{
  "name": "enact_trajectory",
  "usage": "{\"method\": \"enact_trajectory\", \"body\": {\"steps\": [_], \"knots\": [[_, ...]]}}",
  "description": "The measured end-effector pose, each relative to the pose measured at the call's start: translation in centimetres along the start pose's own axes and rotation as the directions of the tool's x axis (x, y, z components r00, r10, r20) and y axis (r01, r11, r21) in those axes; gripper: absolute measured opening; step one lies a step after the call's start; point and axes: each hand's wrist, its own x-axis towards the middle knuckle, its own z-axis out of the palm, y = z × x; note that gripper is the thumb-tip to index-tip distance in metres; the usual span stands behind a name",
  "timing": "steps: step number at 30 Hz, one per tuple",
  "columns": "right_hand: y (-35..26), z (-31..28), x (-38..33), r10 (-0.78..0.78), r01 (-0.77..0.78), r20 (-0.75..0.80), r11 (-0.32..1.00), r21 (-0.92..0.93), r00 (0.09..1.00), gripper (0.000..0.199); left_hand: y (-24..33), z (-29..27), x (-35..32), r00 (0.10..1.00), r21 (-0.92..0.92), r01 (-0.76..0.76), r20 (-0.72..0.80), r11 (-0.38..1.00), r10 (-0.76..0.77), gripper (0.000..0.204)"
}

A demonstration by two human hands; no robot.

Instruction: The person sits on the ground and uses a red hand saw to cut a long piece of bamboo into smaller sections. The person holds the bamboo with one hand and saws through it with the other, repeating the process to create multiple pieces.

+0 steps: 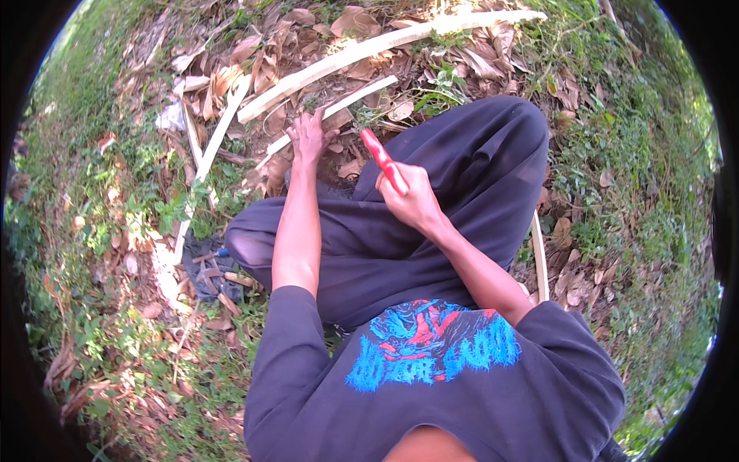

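Observation:
My left hand [309, 138] reaches out beyond my folded legs, its fingers spread over a thin pale wooden strip [360, 95] on the ground. The strip runs under that hand; I cannot tell how firmly the fingers touch it. My right hand [412, 202] is closed around a red tool with whitish patches [382, 160], above my lap. The tool points up and to the left, toward the strip but apart from it. No blade can be made out, so its exact kind is unclear.
A long pale wooden strip [377, 48] lies across the far ground. More strips [219, 137] lie at the left, and another strip [540, 258] is by my right knee. Several small tools sit on a dark cloth [202, 271] left of my legs. Dry leaves [356, 21] and grass surround me.

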Motion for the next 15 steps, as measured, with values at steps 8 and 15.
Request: {"method": "enact_trajectory", "body": {"steps": [8,15], "knots": [[-1.2,-0.1,-4.2,0.198,-0.202,0.064,0.976,0.078,0.978,0.011,0.0,0.1,-0.1,0.997,-0.084,0.065,0.041,0.994,-0.062,0.074],[-0.6,1.1,1.3,0.235,-0.240,0.056,0.963,0.119,0.970,0.017,0.0,1.8,0.4,0.995,-0.192,0.099,0.047,0.976,-0.092,0.057]]}}
